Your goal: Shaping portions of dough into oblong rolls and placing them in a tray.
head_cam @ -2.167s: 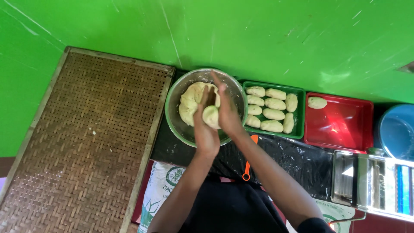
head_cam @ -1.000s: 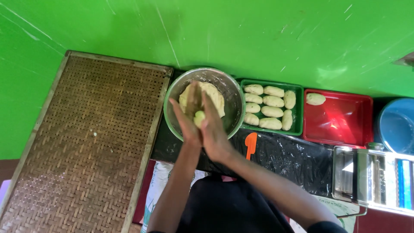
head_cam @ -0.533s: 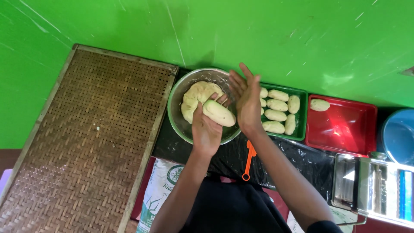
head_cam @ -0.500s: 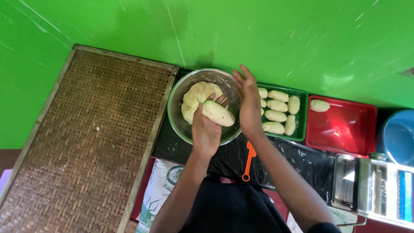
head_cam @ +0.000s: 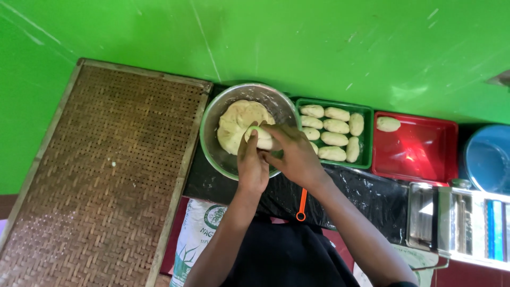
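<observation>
My left hand (head_cam: 252, 165) and my right hand (head_cam: 293, 154) are both closed around a small pale piece of dough (head_cam: 258, 137), held over the near side of a round metal bowl (head_cam: 212, 122). A larger mass of dough (head_cam: 239, 121) lies in the bowl just behind the hands. To the right, a green tray (head_cam: 365, 138) holds several oblong dough pieces (head_cam: 334, 139) in rows. A red tray (head_cam: 419, 154) further right holds one dough piece (head_cam: 388, 124).
A large woven mat (head_cam: 95, 170) covers the left side. An orange-handled tool (head_cam: 302, 204) lies on black plastic sheet (head_cam: 372, 194) below the bowl. A metal roller machine (head_cam: 457, 223) stands at the right, a blue bowl (head_cam: 489, 159) behind it. A printed sack (head_cam: 194, 234) lies near my body.
The right hand was open above the elongated dough piece half a second ago; now it has come down and both hands close on the piece, lower over the bowl.
</observation>
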